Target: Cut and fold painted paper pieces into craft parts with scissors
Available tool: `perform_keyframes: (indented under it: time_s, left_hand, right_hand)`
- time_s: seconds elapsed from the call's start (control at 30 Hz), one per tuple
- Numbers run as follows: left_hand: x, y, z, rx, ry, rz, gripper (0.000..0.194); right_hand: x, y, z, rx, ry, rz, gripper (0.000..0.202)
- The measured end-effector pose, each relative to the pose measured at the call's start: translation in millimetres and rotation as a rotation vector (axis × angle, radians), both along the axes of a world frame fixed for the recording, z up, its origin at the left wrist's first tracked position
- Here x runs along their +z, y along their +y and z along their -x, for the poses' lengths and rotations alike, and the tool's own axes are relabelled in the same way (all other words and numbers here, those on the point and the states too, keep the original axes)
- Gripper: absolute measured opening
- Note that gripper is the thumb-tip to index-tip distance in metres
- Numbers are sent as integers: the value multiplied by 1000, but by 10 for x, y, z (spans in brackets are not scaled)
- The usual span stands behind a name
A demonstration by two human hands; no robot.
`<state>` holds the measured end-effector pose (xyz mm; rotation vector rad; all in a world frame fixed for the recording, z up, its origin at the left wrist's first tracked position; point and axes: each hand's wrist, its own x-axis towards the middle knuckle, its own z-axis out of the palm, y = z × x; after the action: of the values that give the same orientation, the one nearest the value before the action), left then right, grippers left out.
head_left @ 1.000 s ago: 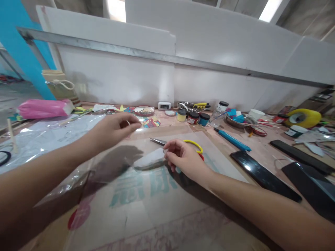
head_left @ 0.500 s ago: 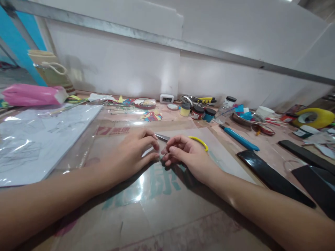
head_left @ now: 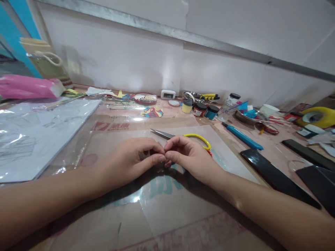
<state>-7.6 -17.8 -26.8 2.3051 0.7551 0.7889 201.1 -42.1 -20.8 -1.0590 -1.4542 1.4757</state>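
Note:
Over the plastic-covered table (head_left: 167, 223), my left hand (head_left: 131, 160) and my right hand (head_left: 191, 157) meet fingertip to fingertip. Thumb and fingers are pinched together on each hand. Whatever they hold between them is too small or too hidden to make out. Scissors with yellow and red handles (head_left: 200, 136) lie just behind my right hand, their blades pointing left and partly hidden by its fingers.
Drawings on white paper (head_left: 60, 132) lie at the left. Paint jars (head_left: 199, 109), a small white clock (head_left: 168, 94) and a bead dish (head_left: 145, 98) line the back. At the right are a blue cutter (head_left: 243, 137), black strips (head_left: 277, 176) and yellow tape (head_left: 318, 116).
My left hand has come right until its fingertips touch those of my right hand, and its fingers have closed. More of the scissors now shows. The view has shifted slightly.

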Motion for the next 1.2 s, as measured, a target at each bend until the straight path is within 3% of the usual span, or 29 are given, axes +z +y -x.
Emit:
perform_keyframes:
  time_s: [0.43, 0.8, 1.2]
  left_hand:
    - [28, -53, 33, -40, 18, -81, 18]
    - [58, -73, 9, -29, 11, -149, 15]
    - [73, -67, 8, -48, 9, -155, 17]
  right_hand:
    - [10, -85, 8, 50, -43, -60, 33]
    - [-22, -180, 35, -11, -287, -326, 13]
    - [-12, -173, 37, 25, -215, -279, 15]
